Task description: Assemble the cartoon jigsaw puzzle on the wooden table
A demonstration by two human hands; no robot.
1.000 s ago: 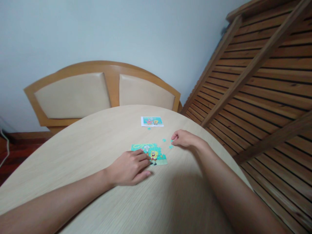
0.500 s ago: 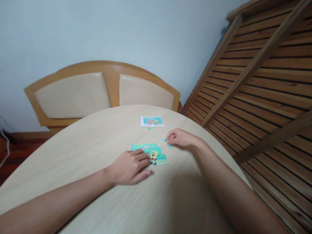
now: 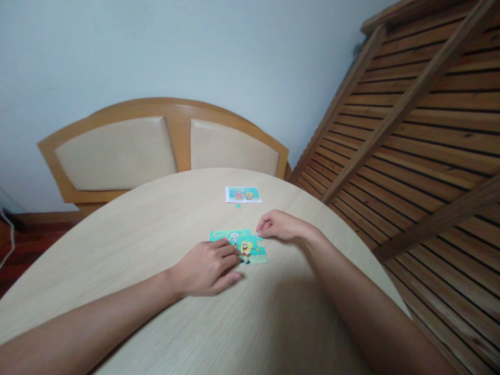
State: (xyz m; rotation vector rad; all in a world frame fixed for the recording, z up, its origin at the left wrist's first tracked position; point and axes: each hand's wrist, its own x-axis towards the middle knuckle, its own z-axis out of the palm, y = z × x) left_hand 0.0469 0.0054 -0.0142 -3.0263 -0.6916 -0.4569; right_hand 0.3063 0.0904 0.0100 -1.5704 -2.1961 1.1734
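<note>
A mostly joined jigsaw puzzle [image 3: 253, 255] with cartoon characters on a turquoise ground lies flat on the table. My left hand [image 3: 211, 266] rests palm down over its lower left part, fingers stretched out, hiding that area. At the puzzle's upper right edge, my right hand [image 3: 275, 225] pinches a small puzzle piece [image 3: 259, 234] between thumb and fingers. Most of this piece is hidden by the fingertips, and I cannot tell whether it is seated. Further back lies one loose turquoise puzzle piece [image 3: 238, 206], just below a picture card [image 3: 246, 195] showing similar characters.
The round pale wooden table [image 3: 156, 219] fills the lower view. Behind it stands a bed headboard or bench back [image 3: 117, 151] with cream panels against a light wall [image 3: 195, 52]. A slatted wooden frame [image 3: 414, 114] leans at the right.
My right hand has moved left to the puzzle's upper right edge, bringing a puzzle piece from the spot just right of it. My left hand stays in place.
</note>
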